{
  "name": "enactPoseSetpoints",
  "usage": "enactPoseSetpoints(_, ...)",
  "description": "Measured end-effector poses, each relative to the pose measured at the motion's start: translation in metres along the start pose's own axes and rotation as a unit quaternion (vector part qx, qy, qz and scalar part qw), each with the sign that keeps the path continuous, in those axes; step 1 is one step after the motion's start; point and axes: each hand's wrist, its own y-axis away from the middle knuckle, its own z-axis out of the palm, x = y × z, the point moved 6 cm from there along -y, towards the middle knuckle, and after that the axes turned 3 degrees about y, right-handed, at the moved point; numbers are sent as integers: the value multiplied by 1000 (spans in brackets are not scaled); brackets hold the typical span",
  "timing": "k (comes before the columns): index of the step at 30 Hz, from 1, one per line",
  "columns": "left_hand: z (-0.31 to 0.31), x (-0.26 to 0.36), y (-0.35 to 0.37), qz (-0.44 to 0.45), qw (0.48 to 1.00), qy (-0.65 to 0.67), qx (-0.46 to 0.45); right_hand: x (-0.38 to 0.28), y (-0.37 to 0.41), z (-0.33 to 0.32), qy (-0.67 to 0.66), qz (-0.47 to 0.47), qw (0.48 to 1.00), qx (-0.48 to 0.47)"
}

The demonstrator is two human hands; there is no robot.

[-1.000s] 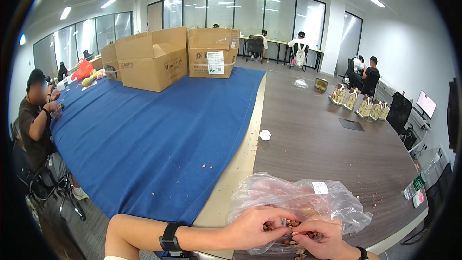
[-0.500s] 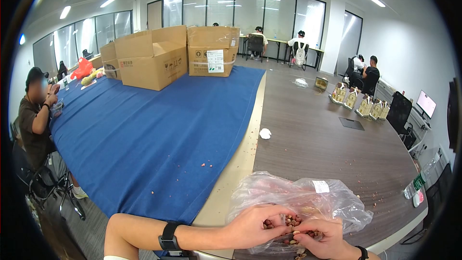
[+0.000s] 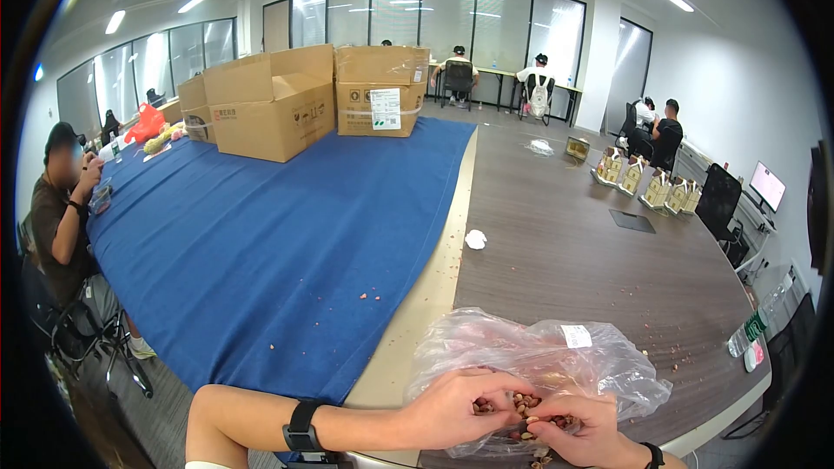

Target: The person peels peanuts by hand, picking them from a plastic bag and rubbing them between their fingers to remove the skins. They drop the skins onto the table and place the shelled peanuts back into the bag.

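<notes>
From where I stand, both hands are bent over a pile of reddish-brown nuts [image 3: 526, 402] at the near edge of the table [image 3: 556, 265], beside a crumpled clear plastic bag [image 3: 499, 339] with a white label [image 3: 576, 336]. The left hand [image 3: 473, 401] curls above the nuts, thumb and fingers bowed with a gap through which some show; the right hand [image 3: 584, 432] bends in from the other side, its fingertips drawn close by a pale nut. Whether either grip actually has hold of one — I can't tell. A black wristband [image 3: 301, 426] circles the left wrist. A blue cloth [image 3: 287, 243] lies to the left, with cardboard boxes [image 3: 274, 117] on its far end.
</notes>
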Motion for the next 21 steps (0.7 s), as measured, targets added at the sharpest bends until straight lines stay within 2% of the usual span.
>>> enactPoseSetpoints(5, 2, -3, 1, -7, 1000, 6, -2, 3, 2, 0, -1, 33, 999, -6)
enactPoseSetpoints(8, 0, 0, 0, 28, 999, -6, 26, 3, 2, -1, 5, 26, 1000, -7)
enactPoseSetpoints(11, 6, -7, 3, 5, 999, -32, -28, -2, 0, -1, 8, 5, 1000, -6)
enactPoseSetpoints(13, 2, -3, 0, 15, 999, -12, 29, -4, -1, -2, 7, -7, 1000, -7)
enactPoseSetpoints(14, 2, -3, 0, 15, 999, -12, 29, -4, -1, -2, 7, -7, 1000, -7)
enactPoseSetpoints(16, 5, -7, 2, -16, 1000, 9, 4, -5, -1, -2, 11, -12, 1000, -6)
enactPoseSetpoints(21, 5, -8, 2, -18, 1000, -2, -12, -5, -1, -1, 2, -2, 1000, -6)
